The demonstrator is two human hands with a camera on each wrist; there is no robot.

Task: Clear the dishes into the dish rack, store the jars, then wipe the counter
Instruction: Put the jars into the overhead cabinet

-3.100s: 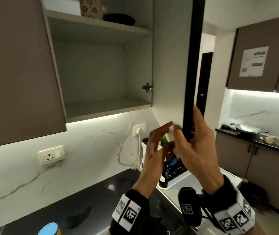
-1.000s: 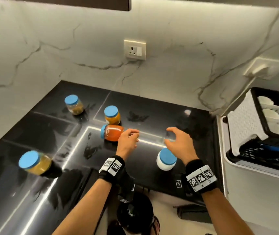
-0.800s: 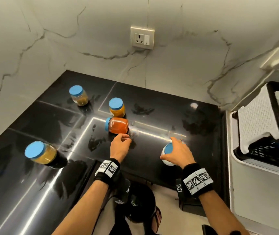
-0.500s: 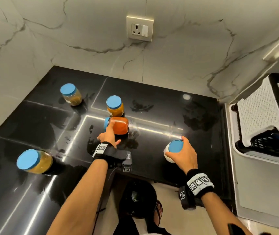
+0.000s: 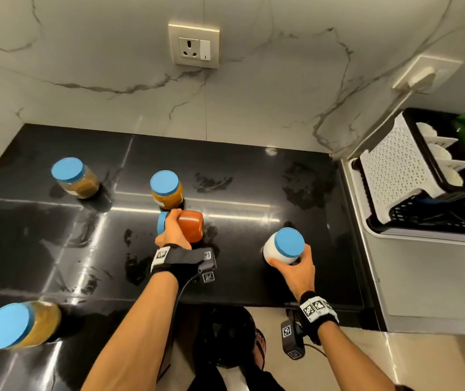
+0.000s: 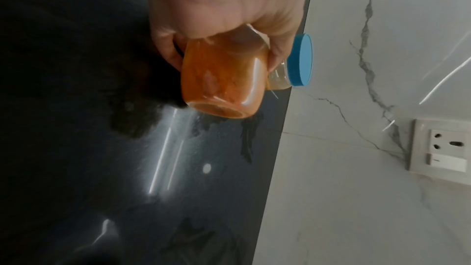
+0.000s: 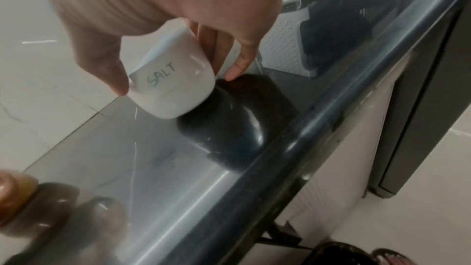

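Note:
My left hand (image 5: 172,232) grips the orange jar (image 5: 190,228) (image 6: 224,80), which lies on its side with its blue lid to the left, just off the black counter (image 5: 254,176). My right hand (image 5: 293,266) (image 7: 178,33) holds the white jar (image 5: 282,245) marked SALT (image 7: 173,90), tilted and lifted a little above the counter near its front edge. Three other blue-lidded jars stand on the counter: a brown one (image 5: 74,177) at the back left, a yellow one (image 5: 168,190) behind the orange jar, and a large yellow one (image 5: 19,324) at the front left.
A dish rack (image 5: 395,176) with white dishes stands on the steel drainboard (image 5: 372,263) to the right. A marble wall with a socket (image 5: 193,48) backs the counter. The counter's front edge (image 7: 293,148) runs just below my wrists.
Both hands came down from the cupboard door to the counter. The left one closed round the orange jar, and the right one took hold of the white jar and tipped it up.

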